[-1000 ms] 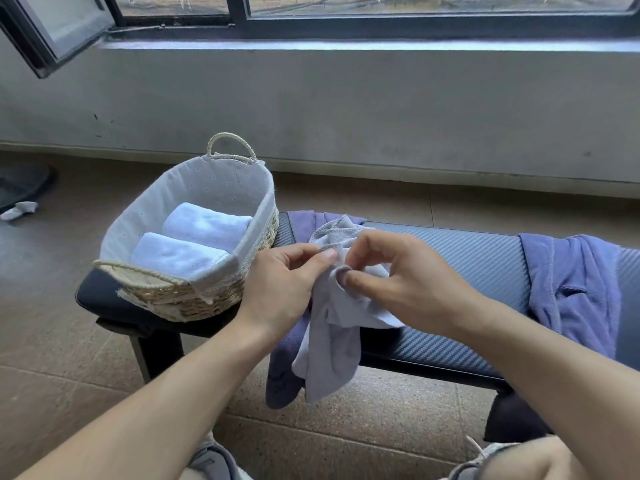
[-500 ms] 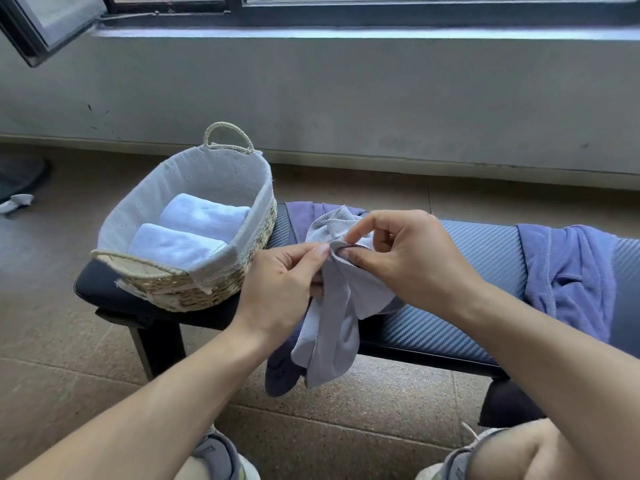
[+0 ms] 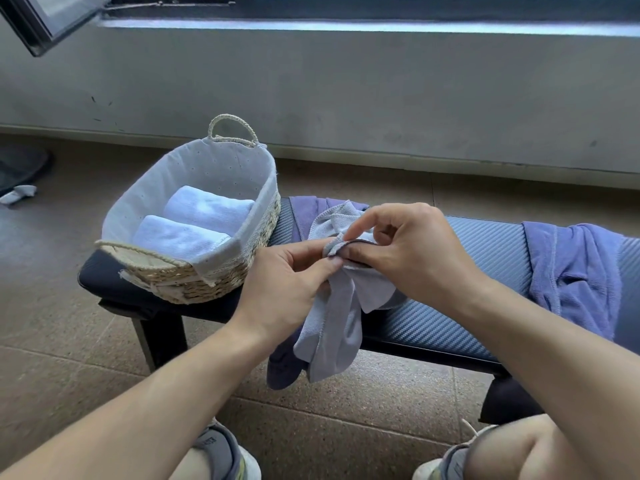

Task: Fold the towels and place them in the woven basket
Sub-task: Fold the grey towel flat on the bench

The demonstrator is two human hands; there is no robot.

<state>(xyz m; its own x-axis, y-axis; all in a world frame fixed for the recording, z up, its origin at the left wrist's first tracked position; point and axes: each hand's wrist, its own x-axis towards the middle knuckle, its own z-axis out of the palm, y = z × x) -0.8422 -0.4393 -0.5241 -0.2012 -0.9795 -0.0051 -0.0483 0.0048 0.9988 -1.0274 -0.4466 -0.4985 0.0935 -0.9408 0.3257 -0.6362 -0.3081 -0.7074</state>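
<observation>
Over bench [image 3: 467,244], both hands' fingers [image 3: 332,263] pinch grey towel [image 3: 332,323]

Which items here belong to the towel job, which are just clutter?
Job:
- pale grey towel, pinched by left hand and right hand
- lined woven basket holding two folded light-blue towels
- purple towels draped on the black padded bench

Lying about:
- crumpled white cloth on floor
- open window
</observation>
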